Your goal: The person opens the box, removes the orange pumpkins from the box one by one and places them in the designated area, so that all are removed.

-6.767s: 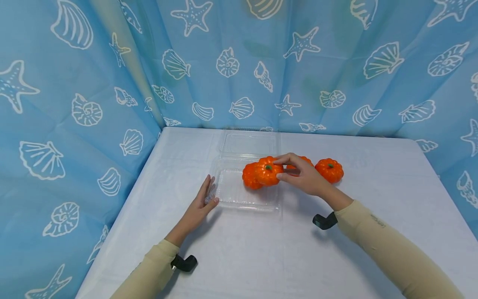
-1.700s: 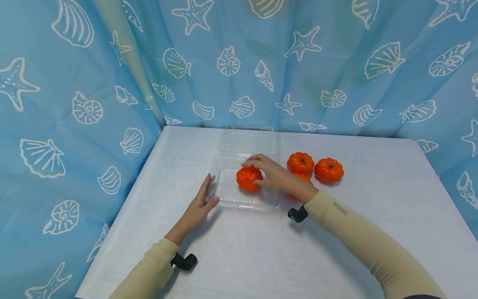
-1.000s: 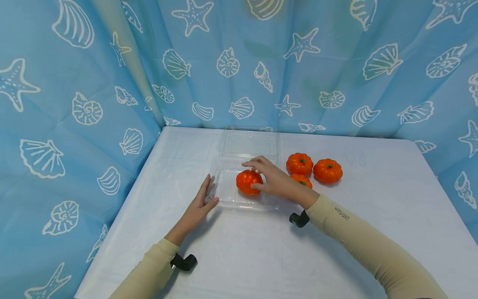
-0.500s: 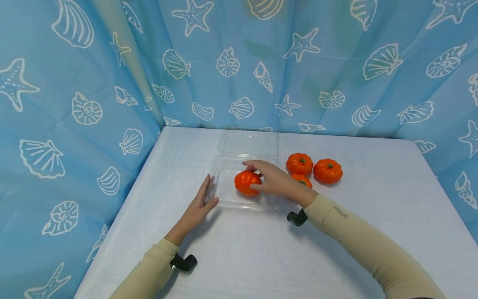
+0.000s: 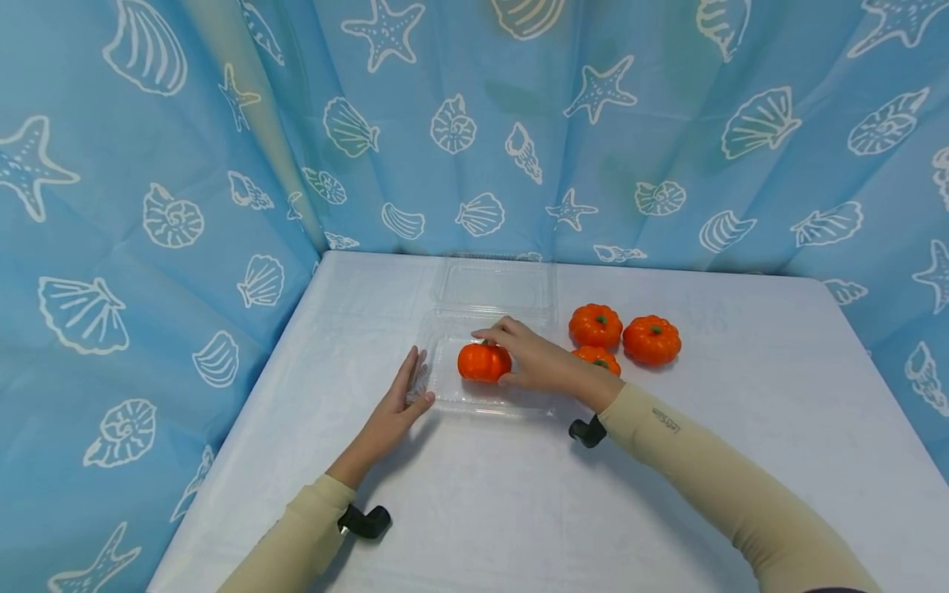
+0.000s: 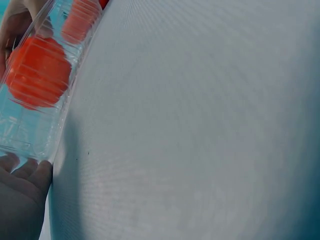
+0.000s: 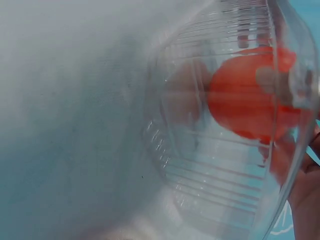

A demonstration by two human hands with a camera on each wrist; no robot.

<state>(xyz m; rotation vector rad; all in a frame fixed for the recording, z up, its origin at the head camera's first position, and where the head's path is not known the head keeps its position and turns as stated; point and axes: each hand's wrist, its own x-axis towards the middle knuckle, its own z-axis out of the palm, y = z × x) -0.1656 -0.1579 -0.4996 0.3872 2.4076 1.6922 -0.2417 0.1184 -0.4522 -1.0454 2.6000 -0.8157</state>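
Note:
A small orange pumpkin (image 5: 483,362) sits in the base of a clear hinged plastic container (image 5: 452,392), whose lid lies back behind it. My right hand (image 5: 537,360) holds the pumpkin from its right side, with fingers over the top by the green stem and thumb low at the front. My left hand (image 5: 390,417) rests against the container's left side, its fingers extended and thumb apart at the front corner. In the left wrist view the pumpkin (image 6: 40,72) shows through the clear wall. The right wrist view also shows the pumpkin (image 7: 240,97) through plastic.
Three more orange pumpkins stand right of the container: a back pumpkin (image 5: 596,324), a right pumpkin (image 5: 652,340) and a front pumpkin (image 5: 599,356) partly hidden by my right wrist. A white cloth covers the table (image 5: 474,502). A blue shell-patterned curtain (image 5: 460,165) hangs behind.
Earlier my right hand held a pumpkin near the container's right side, overlapping another in view. Lately it has shifted the pumpkin inside slightly left and turned it, bringing its stem into sight. My left hand stays.

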